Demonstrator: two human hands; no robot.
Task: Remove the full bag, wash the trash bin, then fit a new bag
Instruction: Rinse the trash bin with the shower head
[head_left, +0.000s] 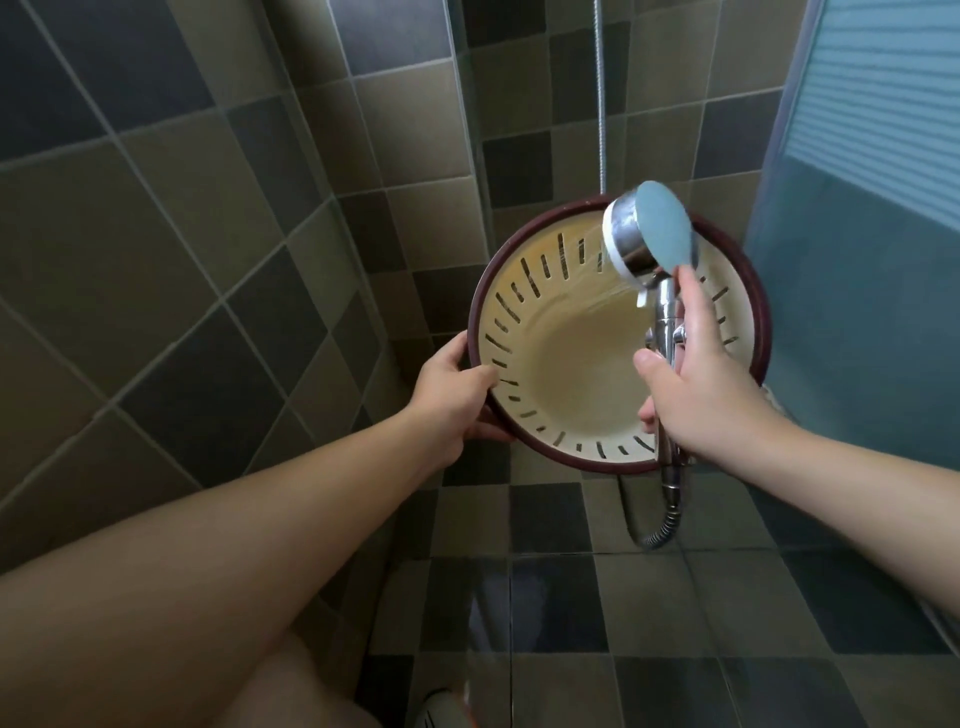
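A round cream trash bin (571, 374) with a dark red rim and slotted walls is held up in the shower corner, its opening facing me, with no bag inside. My left hand (457, 395) grips the rim at its left edge, thumb inside. My right hand (701, 379) holds the chrome handle of a shower head (649, 239) with a blue back. Water sprays from the head onto the bin's inner wall.
Tiled walls in grey and olive stand to the left and behind. A frosted blue glass panel (872, 208) closes the right side. The metal shower hose (660, 519) loops below the bin over the wet tiled floor (571, 623).
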